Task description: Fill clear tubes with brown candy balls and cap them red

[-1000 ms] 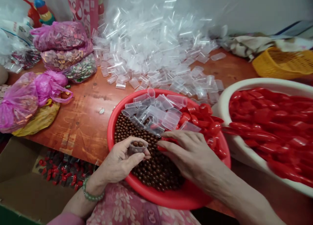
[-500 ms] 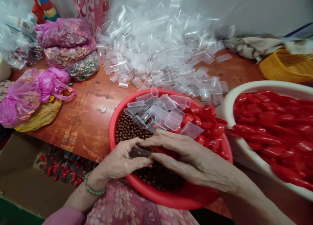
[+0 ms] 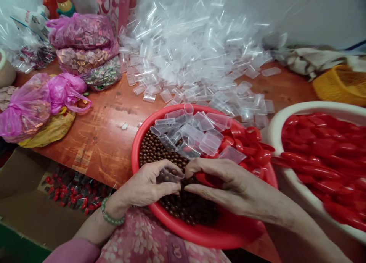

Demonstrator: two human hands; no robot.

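Observation:
My left hand [image 3: 156, 183], with a green bead bracelet at the wrist, holds a clear plastic sleeve [image 3: 169, 175] between thumb and fingers. My right hand [image 3: 225, 183] is just right of it, fingers and thumb apart, with a red piece [image 3: 208, 179] showing beneath the palm. Both hands are over a red basin [image 3: 136, 141]. In the basin lie brown balls [image 3: 156, 150], clear sleeves [image 3: 194, 131] heaped toward the back, and red plastic pieces [image 3: 251, 146] on the right. Whether the red piece is gripped is unclear.
Behind the basin is a large pile of clear sleeves [image 3: 185, 60]. A white tub [image 3: 276, 129] of red pieces stands right, a yellow basket [image 3: 340, 85] beyond. Pink bags [image 3: 82, 32] lie left on the wooden table [image 3: 105, 129]; a cardboard box [image 3: 25, 202] sits below.
My right hand's fingertips have come away from the sleeve in my left hand, leaving a small gap. The whole view has shifted slightly, and a red piece now shows under my right palm.

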